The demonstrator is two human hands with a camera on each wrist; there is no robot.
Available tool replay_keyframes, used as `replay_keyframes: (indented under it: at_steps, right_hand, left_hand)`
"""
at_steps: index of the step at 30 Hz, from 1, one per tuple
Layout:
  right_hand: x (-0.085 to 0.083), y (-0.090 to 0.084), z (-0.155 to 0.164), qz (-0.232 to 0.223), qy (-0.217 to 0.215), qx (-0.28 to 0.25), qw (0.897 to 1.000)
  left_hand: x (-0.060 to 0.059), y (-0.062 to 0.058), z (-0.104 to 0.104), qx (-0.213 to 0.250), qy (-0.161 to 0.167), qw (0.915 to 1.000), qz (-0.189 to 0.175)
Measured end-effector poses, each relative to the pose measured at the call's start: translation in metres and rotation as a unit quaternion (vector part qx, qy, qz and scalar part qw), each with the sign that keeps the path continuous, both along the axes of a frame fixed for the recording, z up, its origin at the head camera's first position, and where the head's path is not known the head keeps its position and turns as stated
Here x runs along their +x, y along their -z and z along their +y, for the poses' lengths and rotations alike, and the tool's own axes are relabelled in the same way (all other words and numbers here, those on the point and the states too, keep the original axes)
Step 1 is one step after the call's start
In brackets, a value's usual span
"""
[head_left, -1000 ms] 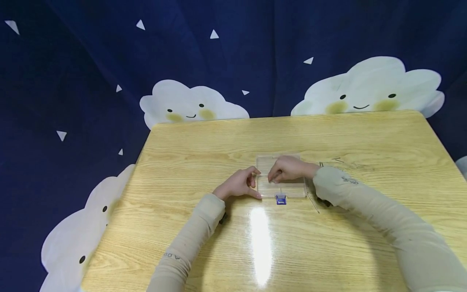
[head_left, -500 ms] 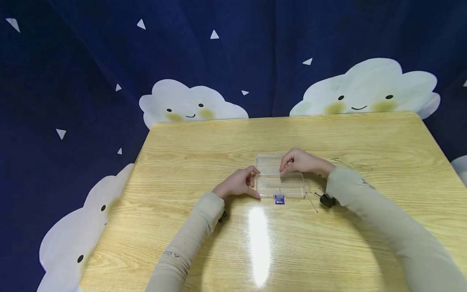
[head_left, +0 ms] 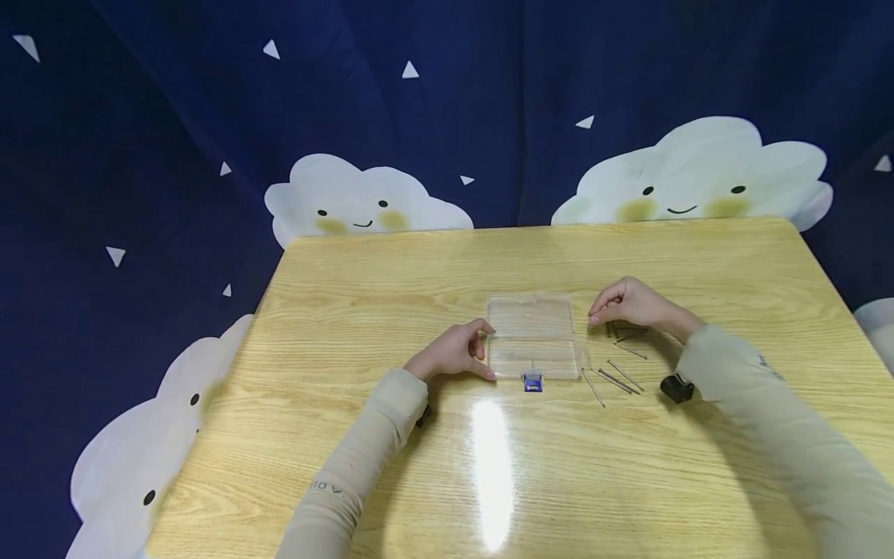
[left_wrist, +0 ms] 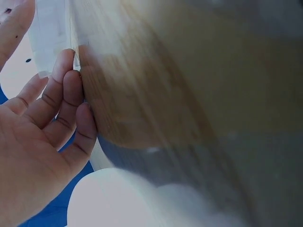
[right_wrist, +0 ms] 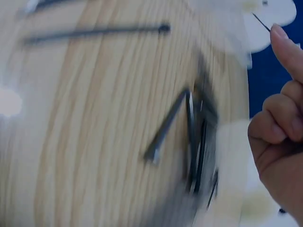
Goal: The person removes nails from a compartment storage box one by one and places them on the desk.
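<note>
A clear plastic box (head_left: 532, 359) lies with its lid (head_left: 529, 317) swung back and a blue latch (head_left: 532, 383) at its front. My left hand (head_left: 452, 352) holds the box's left end, thumb at the front corner and index finger near the hinge. Right of the box, my right hand (head_left: 632, 303) is raised with thumb and index finger together, pinching a thin nail (right_wrist: 261, 21) whose dark shaft shows at the fingertip in the right wrist view. Several loose nails (head_left: 618, 380) lie on the table beneath and in front of that hand.
The pale wooden table (head_left: 335, 310) reaches back to a dark blue curtain (head_left: 447, 101) printed with clouds. More nails (right_wrist: 199, 137) lie in a cluster in the right wrist view, blurred. Glare (head_left: 492, 473) marks the tabletop in front of the box.
My right hand has lifted from inside the box and moved right, over the loose nails, with a nail between its fingertips. The left hand keeps its hold on the box.
</note>
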State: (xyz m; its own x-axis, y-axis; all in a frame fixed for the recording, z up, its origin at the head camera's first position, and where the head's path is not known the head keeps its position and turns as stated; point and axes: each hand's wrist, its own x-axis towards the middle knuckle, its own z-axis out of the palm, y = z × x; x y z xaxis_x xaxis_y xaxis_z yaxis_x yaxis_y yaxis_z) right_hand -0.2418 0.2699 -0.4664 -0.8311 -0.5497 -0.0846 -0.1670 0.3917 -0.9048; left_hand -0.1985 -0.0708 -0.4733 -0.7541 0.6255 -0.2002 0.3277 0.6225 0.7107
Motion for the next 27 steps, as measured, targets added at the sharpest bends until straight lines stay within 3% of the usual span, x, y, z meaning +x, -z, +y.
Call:
replay_keyframes:
  at_steps: [8,16,22,27]
  right_hand:
    - [-0.007,0.006,0.039,-0.012,0.105,0.060,0.993]
    - [-0.013,0.014,0.056,-0.011,0.166,0.070,0.984]
    - [-0.016,0.018,0.058,0.022,0.157,0.157,0.975]
    - [-0.017,0.015,0.052,0.023,0.144,0.163,0.976]
  left_hand:
    - [0.000,0.000,0.000,0.005,0.000,1.0000,0.000]
    - [0.001,-0.001,-0.001,0.002,0.001,1.0000,0.000]
    - [0.001,-0.001,0.000,0.000,0.002,1.0000,-0.001]
    - [0.001,-0.001,-0.001,-0.002,0.002,1.0000,-0.001]
